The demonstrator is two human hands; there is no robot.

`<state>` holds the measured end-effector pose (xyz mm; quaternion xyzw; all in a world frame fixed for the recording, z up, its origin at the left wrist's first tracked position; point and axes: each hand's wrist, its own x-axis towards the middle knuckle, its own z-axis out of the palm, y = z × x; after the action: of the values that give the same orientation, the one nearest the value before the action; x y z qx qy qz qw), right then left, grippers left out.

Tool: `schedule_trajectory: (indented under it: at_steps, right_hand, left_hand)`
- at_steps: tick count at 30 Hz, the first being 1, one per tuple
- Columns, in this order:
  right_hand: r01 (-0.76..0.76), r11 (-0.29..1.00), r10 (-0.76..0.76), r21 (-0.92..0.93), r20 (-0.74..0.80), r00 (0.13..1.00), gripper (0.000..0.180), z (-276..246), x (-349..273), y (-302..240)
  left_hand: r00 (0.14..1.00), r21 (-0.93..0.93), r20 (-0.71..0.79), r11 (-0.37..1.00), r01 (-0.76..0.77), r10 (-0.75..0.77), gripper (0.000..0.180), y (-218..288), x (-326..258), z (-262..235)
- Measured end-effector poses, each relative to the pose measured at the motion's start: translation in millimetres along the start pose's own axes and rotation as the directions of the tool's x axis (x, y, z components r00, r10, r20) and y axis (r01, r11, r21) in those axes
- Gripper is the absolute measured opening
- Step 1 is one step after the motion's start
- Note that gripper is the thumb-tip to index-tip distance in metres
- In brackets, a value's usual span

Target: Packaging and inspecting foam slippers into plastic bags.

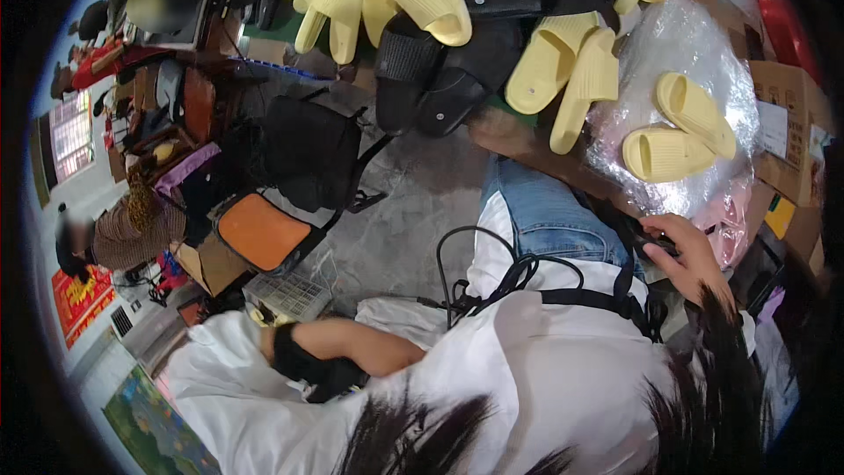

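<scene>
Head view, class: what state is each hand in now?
Left hand: not visible; open or closed cannot be told.
Right hand: partly curled at a black object; firm grip cannot be told.

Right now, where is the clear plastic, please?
In the head view, the clear plastic is at upper right, under two yellow slippers, beside a cardboard box.

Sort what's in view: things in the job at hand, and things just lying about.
Likely in the job:
dark object, unclear what, at the right hand
yellow slippers
black slippers

Seemingly just lying about:
orange-seated chair
crate
cardboard box at right
</scene>
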<state>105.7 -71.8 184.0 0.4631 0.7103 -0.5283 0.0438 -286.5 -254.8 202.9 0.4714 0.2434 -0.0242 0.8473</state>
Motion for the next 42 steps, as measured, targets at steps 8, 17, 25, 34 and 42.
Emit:
schedule_trajectory:
  at_steps: [8,17,25,34,42]
  right_hand:
    - [0.091,0.996,-0.091,0.007,0.097,0.991,0.028,7.3,28.2,-34.1]
    - [0.759,0.622,-0.540,-0.191,0.597,0.593,0.028,64.0,75.3,-129.6]
    - [0.111,0.706,-0.706,0.699,0.684,0.181,0.034,62.3,47.7,-127.3]
    - [0.284,0.649,-0.761,0.706,0.605,0.234,0.037,64.7,35.2,-115.2]
    - [0.194,0.692,-0.722,0.696,0.669,0.175,0.030,67.4,33.1,-124.5]
  left_hand:
    - [0.932,-0.029,0.099,0.935,0.353,-0.348,0.038,25.7,11.0,-12.8]
    - [0.834,0.202,-0.124,0.809,0.552,-0.538,0.034,131.0,-31.0,-43.6]
    - [0.898,0.254,-0.391,0.913,0.318,-0.204,0.023,116.2,-61.9,-36.9]
    - [0.839,0.246,-0.541,0.944,0.218,-0.052,0.017,104.6,-56.3,-31.9]
    - [0.797,-0.104,-0.604,0.992,-0.075,-0.004,0.025,91.9,-23.4,-16.8]
